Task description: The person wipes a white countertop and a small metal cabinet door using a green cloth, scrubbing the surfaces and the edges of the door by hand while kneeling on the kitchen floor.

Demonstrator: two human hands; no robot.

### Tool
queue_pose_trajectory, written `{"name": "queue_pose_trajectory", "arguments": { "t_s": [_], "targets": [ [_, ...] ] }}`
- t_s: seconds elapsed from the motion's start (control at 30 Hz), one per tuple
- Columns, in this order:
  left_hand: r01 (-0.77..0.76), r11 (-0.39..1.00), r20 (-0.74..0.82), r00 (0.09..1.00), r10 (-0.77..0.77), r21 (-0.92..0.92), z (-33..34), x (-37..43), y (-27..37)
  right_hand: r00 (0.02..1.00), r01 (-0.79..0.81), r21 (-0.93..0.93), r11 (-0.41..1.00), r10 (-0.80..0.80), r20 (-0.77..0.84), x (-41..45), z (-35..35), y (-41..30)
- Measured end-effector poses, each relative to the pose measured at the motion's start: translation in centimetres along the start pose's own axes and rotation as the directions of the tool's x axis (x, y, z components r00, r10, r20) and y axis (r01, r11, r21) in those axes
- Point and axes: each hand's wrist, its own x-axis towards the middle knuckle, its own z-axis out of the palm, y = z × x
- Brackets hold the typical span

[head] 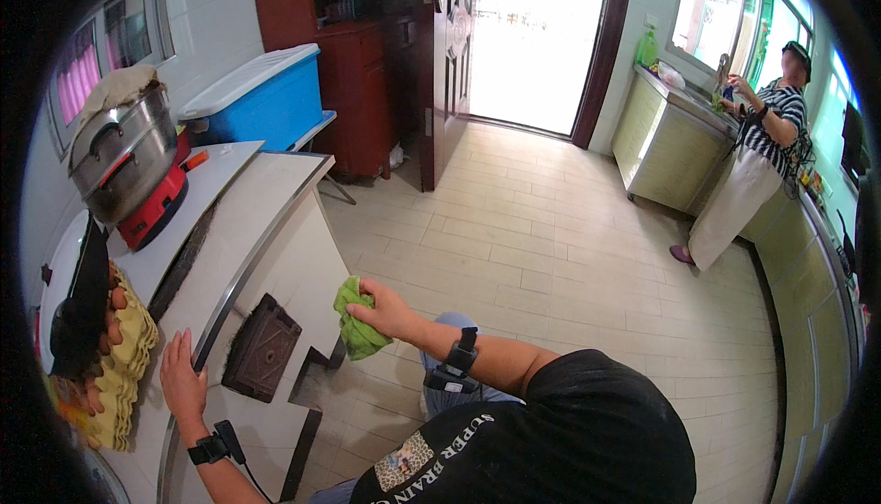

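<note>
My right hand (382, 311) grips a crumpled green cloth (358, 325) in front of the tiled side of a white stove counter (311, 242). My left hand (184, 375) rests flat on the counter's top near its metal edge trim (230, 301), fingers slightly apart and nothing in them. Set into the counter's front, between the two hands, is a rusty brown metal stove door (265, 351). Below it a dark-edged recess (313, 373) opens in the tiles. Stacked yellow egg trays (127, 366) with brown eggs stand just left of my left hand.
A steel steamer pot (127, 153) sits on a red electric cooker (155, 211) on the counter. Behind are a blue lidded bin (265, 101), a dark red cabinet (351, 84) and an open door (447, 70). Another person (764, 139) stands at the sink cabinet (671, 139), right.
</note>
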Motion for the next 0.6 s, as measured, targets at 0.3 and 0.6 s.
{"name": "queue_pose_trajectory", "arguments": {
  "t_s": [0.3,0.6],
  "targets": [
    [-0.020,1.000,-0.012,1.000,0.020,-0.002,0.27,0.06,-0.13,1.000,-0.021,-0.051,0.998,0.021,0.011,-0.52,-0.38,0.10],
    [-0.030,1.000,-0.051,0.998,0.030,-0.005,0.00,-0.14,0.09,0.999,0.042,-0.068,0.997,-0.042,0.000,-0.70,0.07,0.25]
  ]
}}
